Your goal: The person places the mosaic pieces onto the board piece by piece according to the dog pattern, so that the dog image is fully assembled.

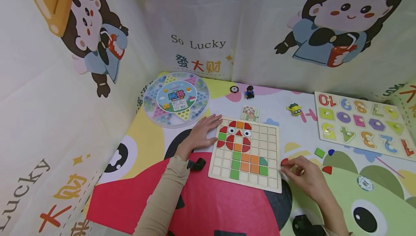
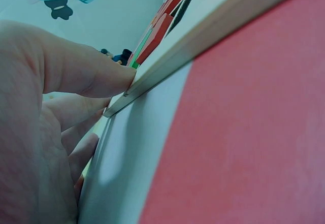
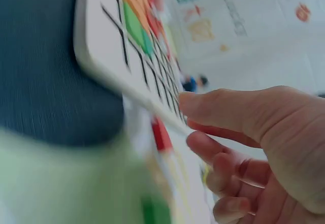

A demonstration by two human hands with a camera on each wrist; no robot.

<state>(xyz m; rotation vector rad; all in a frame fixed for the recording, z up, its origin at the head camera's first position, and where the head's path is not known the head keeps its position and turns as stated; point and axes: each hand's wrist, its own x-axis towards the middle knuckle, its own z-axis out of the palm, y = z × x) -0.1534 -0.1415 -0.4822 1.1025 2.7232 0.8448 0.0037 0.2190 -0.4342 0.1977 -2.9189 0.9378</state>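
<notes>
A wooden grid board (image 1: 224, 164) lies on the table with red, orange, green and teal pieces and two eye pieces set in its squares. My left hand (image 1: 201, 133) rests at the board's far left corner; in the left wrist view its thumb (image 2: 96, 76) touches the board's edge. Beside the board's right edge, my right hand (image 1: 305, 174) is close to a small red piece (image 1: 284, 161). The right wrist view shows this red piece (image 3: 161, 135) against the table, with the thumb and fingertips parted and a gap between them and it.
Behind the board lies a small pattern card (image 1: 250, 113). A Chinese checkers disc (image 1: 177, 99) is at the back left, a number puzzle board (image 1: 364, 124) at the right. Near the right hand are a green square (image 1: 320, 152), a blue piece (image 1: 331, 152) and another red piece (image 1: 327, 170).
</notes>
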